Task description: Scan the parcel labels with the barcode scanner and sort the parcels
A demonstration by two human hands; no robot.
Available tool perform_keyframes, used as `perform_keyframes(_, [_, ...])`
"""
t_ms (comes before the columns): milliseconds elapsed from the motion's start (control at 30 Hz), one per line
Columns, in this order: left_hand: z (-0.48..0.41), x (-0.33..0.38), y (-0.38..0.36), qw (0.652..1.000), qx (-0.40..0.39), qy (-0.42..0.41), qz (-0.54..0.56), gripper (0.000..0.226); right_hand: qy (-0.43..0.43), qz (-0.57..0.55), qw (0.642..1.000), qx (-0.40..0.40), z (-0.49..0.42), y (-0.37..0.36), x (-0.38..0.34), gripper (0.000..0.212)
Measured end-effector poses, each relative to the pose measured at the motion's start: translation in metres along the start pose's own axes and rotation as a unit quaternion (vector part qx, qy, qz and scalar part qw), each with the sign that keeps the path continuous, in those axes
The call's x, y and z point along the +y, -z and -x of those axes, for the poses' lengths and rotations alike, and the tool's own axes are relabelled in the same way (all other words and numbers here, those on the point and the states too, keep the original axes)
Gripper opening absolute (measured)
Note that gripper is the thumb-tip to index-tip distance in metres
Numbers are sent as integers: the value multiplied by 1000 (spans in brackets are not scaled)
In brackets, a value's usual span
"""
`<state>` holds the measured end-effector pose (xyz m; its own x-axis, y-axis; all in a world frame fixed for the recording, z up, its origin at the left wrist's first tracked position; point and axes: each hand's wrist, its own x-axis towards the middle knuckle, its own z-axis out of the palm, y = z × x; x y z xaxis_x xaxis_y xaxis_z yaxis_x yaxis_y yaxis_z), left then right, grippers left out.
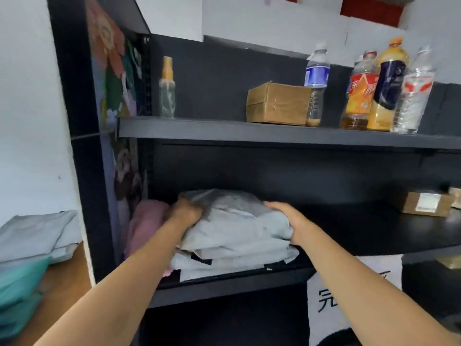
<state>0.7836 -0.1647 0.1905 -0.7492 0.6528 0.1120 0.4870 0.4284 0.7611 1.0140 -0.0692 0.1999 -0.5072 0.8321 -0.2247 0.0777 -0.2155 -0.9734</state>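
We've got both hands on the grey mailer parcel [237, 221], which lies flat on top of a stack of grey parcels [237, 262] at the left end of the middle shelf [361, 228]. Our left hand [185, 212] has its fingers curled round the parcel's left end. Our right hand [284, 218] grips the right end, thumb at the front edge. The parcel's long axis runs left to right along the shelf, one corner poking back-left. A pink parcel [147, 221] sits just beside the stack.
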Motion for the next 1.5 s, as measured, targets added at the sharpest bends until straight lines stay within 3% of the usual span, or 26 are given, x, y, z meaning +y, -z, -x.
perform_keyframes(100, [3,-13,-12,996,-47,-48,-63,46,19,88,995,32,-10,13,0,36])
perform_keyframes(200, [13,-5,2,997,-47,-60,-16,29,74,115,987,89,7,14,-15,26])
perform_keyframes(300, [42,1,24,992,-26,-116,41,12,136,194,966,107,34,6,-16,31])
perform_keyframes(433, [111,-9,48,980,-33,-186,59,17,210,295,927,102,96,-19,4,24])
perform_keyframes(633, [240,-103,79,989,-60,-136,-23,26,216,369,902,51,207,-70,64,20])
perform_keyframes(700, [271,-133,108,994,-50,-90,-22,16,186,397,899,-20,247,-94,80,18])
perform_keyframes(800, [293,-158,174,999,-16,-35,-25,37,135,452,866,-162,300,-138,81,25])
perform_keyframes(967, [329,-201,292,981,68,-107,-144,9,196,516,809,-202,345,-242,73,32])
perform_keyframes(1100, [364,-291,377,976,24,-29,-215,39,216,513,794,-244,365,-346,94,33])
perform_keyframes(1233, [387,-385,480,974,54,27,-220,35,248,539,759,-269,384,-465,117,37])
perform_keyframes(1433, [414,-496,650,962,86,51,-255,25,284,475,778,-298,413,-675,133,40])
perform_keyframes(1500, [420,-529,701,955,72,59,-283,31,294,474,769,-312,423,-742,143,41])
